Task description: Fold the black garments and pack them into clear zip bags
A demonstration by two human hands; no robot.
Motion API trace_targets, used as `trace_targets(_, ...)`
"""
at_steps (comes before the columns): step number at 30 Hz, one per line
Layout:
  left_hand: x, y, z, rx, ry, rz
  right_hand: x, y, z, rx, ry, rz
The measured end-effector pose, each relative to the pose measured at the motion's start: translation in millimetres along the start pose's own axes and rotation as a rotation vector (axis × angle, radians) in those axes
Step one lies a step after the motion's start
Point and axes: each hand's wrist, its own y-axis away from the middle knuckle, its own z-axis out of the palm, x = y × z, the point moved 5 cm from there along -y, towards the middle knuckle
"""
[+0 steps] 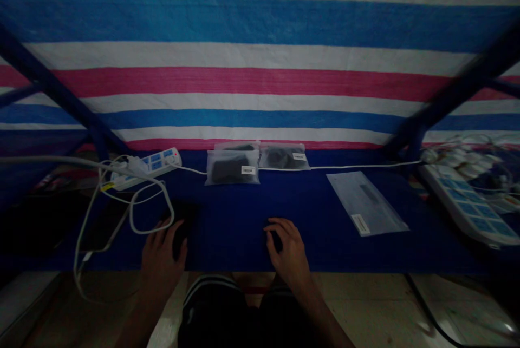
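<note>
My left hand [163,248] rests at the front left of the blue table [231,212]. Its thumb and fingers are apart, with the fingertips at a dark, flat object [187,214] whose kind is too dim to make out. Further right, my right hand [289,248] lies on the table top, fingers loosely curved and thumb apart, nothing visible between them. Beyond the hands sit clear zip bags with dark contents: one in front [232,168], another beside it [283,157], and a third partly hidden behind. A flat zip bag [368,204] with a white label lies to the right.
A white power strip [164,160] with plugs and looping white cable [167,196] is at left, near a phone [106,226]. Another power strip [473,202] with heaped cords stands at right. Blue frame bars and a striped sheet [260,83] close the back.
</note>
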Motion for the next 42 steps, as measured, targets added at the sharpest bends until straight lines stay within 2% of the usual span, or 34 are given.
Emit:
trace_targets(10, 86, -12, 13.3, -0.040, 0.207, 0.095, -2, 0, -1, 0.001, -0.011, 0.006)
trace_targets(13, 104, -13, 16.9, -0.080, 0.323, 0.138, -1, 0, -1, 0.006, -0.029, 0.037)
trace_targets(17, 119, -17, 18.2, -0.203, 0.558, 0.269, 1, 3, -5, 0.057, -0.051, 0.074)
trace_targets(21, 128, -26, 20.6, -0.303, 0.751, 0.373, -4, 3, -7, -0.034, -0.074, -0.014)
trace_targets(30, 130, -48, 29.5, -0.374, 1.034, 0.293, -4, 1, -12, -0.123, -0.148, -0.061)
trace_targets(34, 128, -46, 28.0, -0.380, 1.074, 0.276, -5, 1, -11, -0.145, -0.153, -0.070)
trace_targets(42, 129, -40, 24.6, -0.377, 0.968, 0.373, -4, 0, -9, -0.090, -0.152, -0.015)
